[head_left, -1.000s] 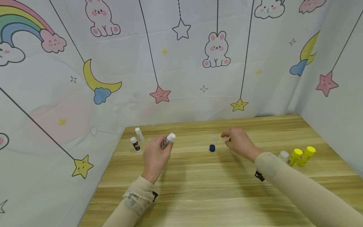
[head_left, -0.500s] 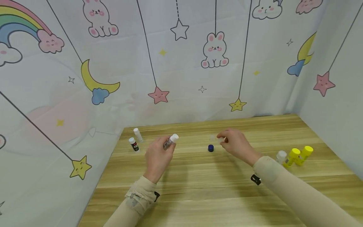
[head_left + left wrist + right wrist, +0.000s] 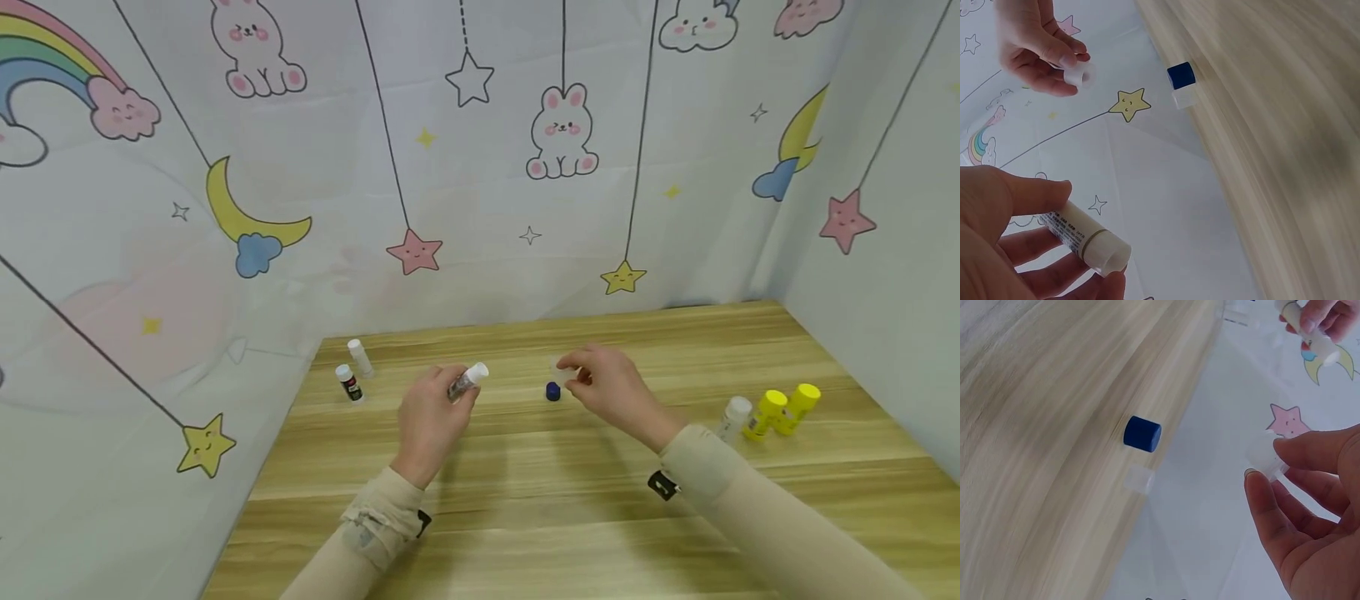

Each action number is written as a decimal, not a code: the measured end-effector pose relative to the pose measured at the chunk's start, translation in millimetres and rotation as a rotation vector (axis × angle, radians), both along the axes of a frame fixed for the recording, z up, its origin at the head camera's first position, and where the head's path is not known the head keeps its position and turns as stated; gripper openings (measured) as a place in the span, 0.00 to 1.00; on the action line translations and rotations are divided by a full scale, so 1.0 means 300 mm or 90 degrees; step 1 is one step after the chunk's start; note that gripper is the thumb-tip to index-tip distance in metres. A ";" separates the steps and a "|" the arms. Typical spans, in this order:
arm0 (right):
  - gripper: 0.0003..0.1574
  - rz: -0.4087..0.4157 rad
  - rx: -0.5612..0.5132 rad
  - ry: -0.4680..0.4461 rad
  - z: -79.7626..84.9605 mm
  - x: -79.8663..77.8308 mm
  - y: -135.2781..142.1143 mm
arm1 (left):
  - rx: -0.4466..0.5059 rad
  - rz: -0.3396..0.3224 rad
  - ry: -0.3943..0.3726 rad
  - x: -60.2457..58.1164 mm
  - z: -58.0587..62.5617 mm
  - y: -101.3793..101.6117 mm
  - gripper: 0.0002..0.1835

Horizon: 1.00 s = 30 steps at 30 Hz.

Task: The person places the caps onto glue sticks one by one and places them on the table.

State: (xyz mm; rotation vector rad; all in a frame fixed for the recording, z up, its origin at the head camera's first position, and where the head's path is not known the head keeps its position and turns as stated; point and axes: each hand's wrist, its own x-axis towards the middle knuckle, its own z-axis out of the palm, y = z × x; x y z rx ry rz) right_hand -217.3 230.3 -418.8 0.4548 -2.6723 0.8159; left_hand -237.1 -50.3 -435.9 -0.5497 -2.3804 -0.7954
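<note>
My left hand (image 3: pixel 433 423) grips a glue stick (image 3: pixel 1075 230) with a printed label, tilted, its white end pointing up and to the right in the head view. Opposite it, my right hand (image 3: pixel 609 390) pinches a small translucent white cap (image 3: pixel 1264 454) between thumb and fingertips, above the table. A dark blue cap (image 3: pixel 1142 434) stands on the wood near the right hand. Beside that lies another translucent cap (image 3: pixel 1139 479), mostly hidden by the right fingers in the head view. The two hands are apart.
At the table's left stand a black-labelled glue stick (image 3: pixel 350 385) and a slim white one (image 3: pixel 360 358). Near the right forearm are a white-capped glue stick (image 3: pixel 734 418) and two yellow ones, including the nearer yellow stick (image 3: pixel 767 415). A printed curtain (image 3: pixel 480 208) hangs behind.
My left hand has moved right with the glue stick, and my right hand has moved left with the translucent cap, narrowing the gap. The head view has shifted slightly.
</note>
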 end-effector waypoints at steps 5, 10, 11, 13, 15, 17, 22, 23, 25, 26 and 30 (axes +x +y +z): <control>0.16 -0.002 -0.013 0.011 0.007 0.012 -0.018 | -0.017 -0.018 -0.006 0.007 -0.010 0.013 0.14; 0.16 0.002 -0.037 0.003 0.012 0.022 -0.033 | -0.023 -0.024 -0.002 0.015 -0.015 0.026 0.14; 0.16 0.005 -0.042 0.001 0.014 0.025 -0.037 | -0.025 -0.024 -0.003 0.016 -0.015 0.029 0.14; 0.16 0.007 -0.048 0.001 0.017 0.029 -0.044 | -0.028 -0.023 -0.006 0.020 -0.016 0.034 0.14; 0.16 0.010 -0.056 0.004 0.020 0.033 -0.051 | -0.032 -0.022 -0.009 0.023 -0.017 0.039 0.14; 0.16 0.013 -0.064 0.007 0.021 0.035 -0.059 | -0.037 -0.020 -0.014 0.025 -0.020 0.041 0.14; 0.16 0.022 -0.082 0.005 0.021 0.041 -0.078 | -0.050 -0.019 -0.025 0.027 -0.029 0.048 0.14; 0.16 0.025 -0.084 0.004 0.021 0.041 -0.081 | -0.053 -0.020 -0.028 0.027 -0.030 0.051 0.14; 0.16 0.030 -0.087 0.001 0.023 0.045 -0.087 | -0.058 -0.022 -0.030 0.027 -0.033 0.055 0.14; 0.16 0.033 -0.088 0.001 0.023 0.045 -0.089 | -0.059 -0.023 -0.032 0.028 -0.033 0.057 0.14; 0.14 0.041 -0.093 0.001 0.028 0.049 -0.098 | -0.064 -0.026 -0.027 0.030 -0.036 0.064 0.14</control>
